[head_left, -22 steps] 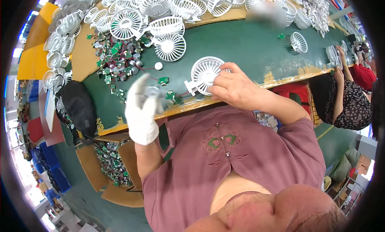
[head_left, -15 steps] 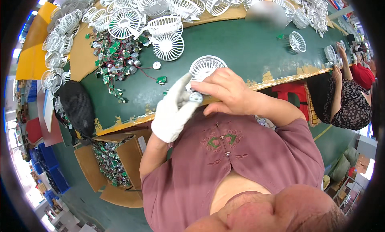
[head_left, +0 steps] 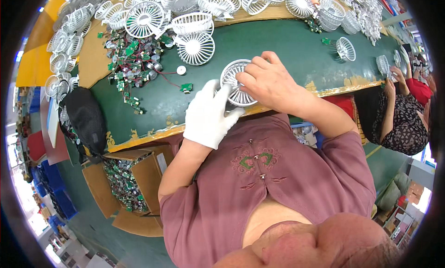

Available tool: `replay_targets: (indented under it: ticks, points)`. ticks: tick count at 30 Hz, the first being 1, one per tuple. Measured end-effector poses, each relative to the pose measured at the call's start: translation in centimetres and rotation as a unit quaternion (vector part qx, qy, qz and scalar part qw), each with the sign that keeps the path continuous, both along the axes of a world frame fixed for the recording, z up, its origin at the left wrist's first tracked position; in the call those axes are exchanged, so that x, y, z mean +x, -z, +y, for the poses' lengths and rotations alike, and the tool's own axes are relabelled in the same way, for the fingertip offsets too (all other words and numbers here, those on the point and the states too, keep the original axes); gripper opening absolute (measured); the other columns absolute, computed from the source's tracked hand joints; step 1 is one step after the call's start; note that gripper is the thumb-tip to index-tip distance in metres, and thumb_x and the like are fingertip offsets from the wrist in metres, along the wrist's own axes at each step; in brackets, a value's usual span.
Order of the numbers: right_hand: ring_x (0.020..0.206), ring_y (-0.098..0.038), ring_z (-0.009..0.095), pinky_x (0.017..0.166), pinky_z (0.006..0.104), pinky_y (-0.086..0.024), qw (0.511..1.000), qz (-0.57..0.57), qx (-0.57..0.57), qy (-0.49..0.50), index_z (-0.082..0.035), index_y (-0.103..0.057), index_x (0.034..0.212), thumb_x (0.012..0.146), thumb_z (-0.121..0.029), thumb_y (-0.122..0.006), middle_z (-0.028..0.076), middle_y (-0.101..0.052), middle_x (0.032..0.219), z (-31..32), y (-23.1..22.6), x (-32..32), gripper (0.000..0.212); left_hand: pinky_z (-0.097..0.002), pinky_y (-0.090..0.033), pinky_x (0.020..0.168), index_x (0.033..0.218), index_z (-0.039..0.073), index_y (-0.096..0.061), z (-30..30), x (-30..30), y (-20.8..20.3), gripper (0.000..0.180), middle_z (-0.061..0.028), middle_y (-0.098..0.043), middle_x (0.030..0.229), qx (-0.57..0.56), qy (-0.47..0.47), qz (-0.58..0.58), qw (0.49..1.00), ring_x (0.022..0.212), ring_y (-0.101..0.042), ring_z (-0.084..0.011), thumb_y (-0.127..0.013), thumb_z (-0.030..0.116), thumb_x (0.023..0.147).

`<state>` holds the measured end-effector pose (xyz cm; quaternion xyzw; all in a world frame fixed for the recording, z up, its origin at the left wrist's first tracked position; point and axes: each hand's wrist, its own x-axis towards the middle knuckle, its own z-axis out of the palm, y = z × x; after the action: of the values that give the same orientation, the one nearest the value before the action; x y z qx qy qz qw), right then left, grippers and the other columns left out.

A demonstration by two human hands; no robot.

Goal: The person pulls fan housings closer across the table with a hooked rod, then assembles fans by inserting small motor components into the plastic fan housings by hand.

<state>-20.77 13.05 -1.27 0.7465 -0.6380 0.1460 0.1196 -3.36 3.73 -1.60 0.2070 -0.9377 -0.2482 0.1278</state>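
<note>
A round white plastic fan guard [head_left: 227, 75] lies at the near edge of the green table, its hollow side up. My left hand [head_left: 208, 117], in a white knitted glove, grips its left rim with the fingertips, the thumb at the near side. My bare right hand [head_left: 271, 81] reaches in from the right, its fingers curled together inside the guard. What those fingertips hold is hidden. Left of the guard, a small motor [head_left: 181, 70] is joined by red wires to a green circuit board [head_left: 186, 88].
Wired motors and boards [head_left: 134, 64] are heaped at the left. More white guards [head_left: 196, 48] are piled along the back. A black mesh-covered object [head_left: 85, 122] stands at the left edge, above a carton [head_left: 146, 184] of parts. Co-workers [head_left: 402, 115] sit at the right.
The small round motor in my left glove is no longer visible. My right hand has moved up and into the guard, and my left hand has shifted right onto its rim. The guard is nearer me.
</note>
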Motion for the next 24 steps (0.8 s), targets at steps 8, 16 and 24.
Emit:
replay_targets:
  ticks: [8, 16, 24]
  points:
    - [0.076, -0.053, 0.02, 0.077, 0.0359, -0.039, 0.997, -0.033, 0.041, -0.052, -0.009, -0.053, 0.075, 0.072, -0.022, -0.069, 0.003, -0.054, 0.069, -0.7, -0.6, -0.6, 0.021, -0.0379, -0.047, 0.071, 0.1, 0.015, -0.063, -0.7, 0.3, 0.6, 0.026, -0.0068, -0.06, 0.092, -0.037, 0.009, -0.002, 0.999, 0.083, -0.058, -0.0277, -0.068, 0.018, 0.075]
    - [0.073, -0.054, 0.02, 0.07, 0.0331, -0.037, 0.991, -0.024, 0.092, -0.098, -0.01, -0.055, 0.07, 0.071, -0.024, -0.07, 0.003, -0.056, 0.069, -1.5, -1.0, -1.0, 0.021, -0.0373, -0.048, 0.07, 0.096, 0.015, -0.067, -1.1, 0.5, 0.4, 0.023, -0.0072, -0.061, 0.09, -0.077, 0.031, 0.028, 0.996, 0.082, -0.058, -0.0278, -0.069, 0.018, 0.073]
    - [0.075, -0.055, 0.02, 0.075, 0.0345, -0.037, 0.978, -0.007, 0.082, -0.193, -0.01, -0.057, 0.069, 0.072, -0.013, -0.061, 0.001, -0.053, 0.066, -2.6, -0.9, -1.3, 0.005, -0.0378, -0.046, 0.069, 0.098, 0.016, -0.066, -1.0, 0.9, 1.6, 0.027, -0.0062, -0.059, 0.089, -0.061, 0.018, 0.038, 0.997, 0.081, -0.057, -0.0262, -0.07, 0.019, 0.072]
